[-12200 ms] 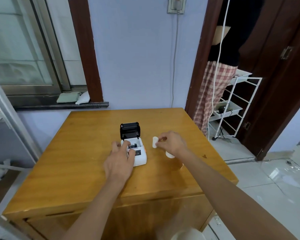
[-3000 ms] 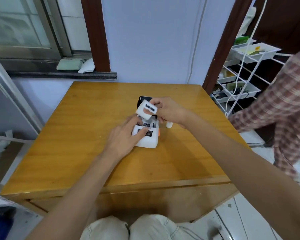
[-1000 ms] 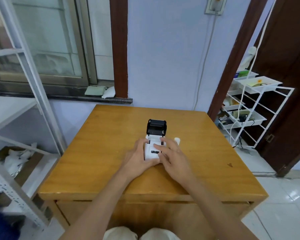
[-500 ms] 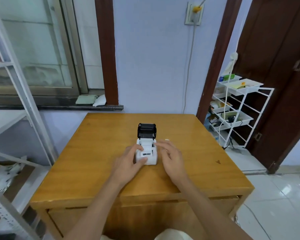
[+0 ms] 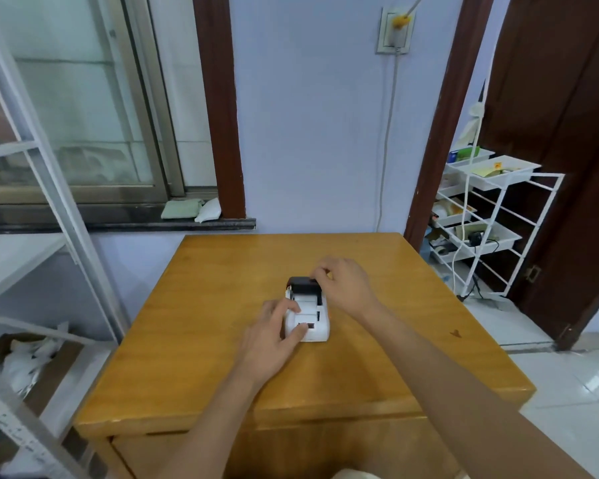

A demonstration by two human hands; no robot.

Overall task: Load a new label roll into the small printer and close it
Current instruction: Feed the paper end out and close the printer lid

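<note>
Right hand (image 5: 343, 281) moved onto printer (image 5: 307, 318) lid (image 5: 303, 284), lengthwise away

One head-worn camera looks forward and down over the table (image 5: 222, 305).

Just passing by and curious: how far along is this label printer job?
White label paper already lies in the open bay of the small printer. The left hand steadies its body while the right hand grips the raised black lid. Left: swinging the lid shut.
</note>
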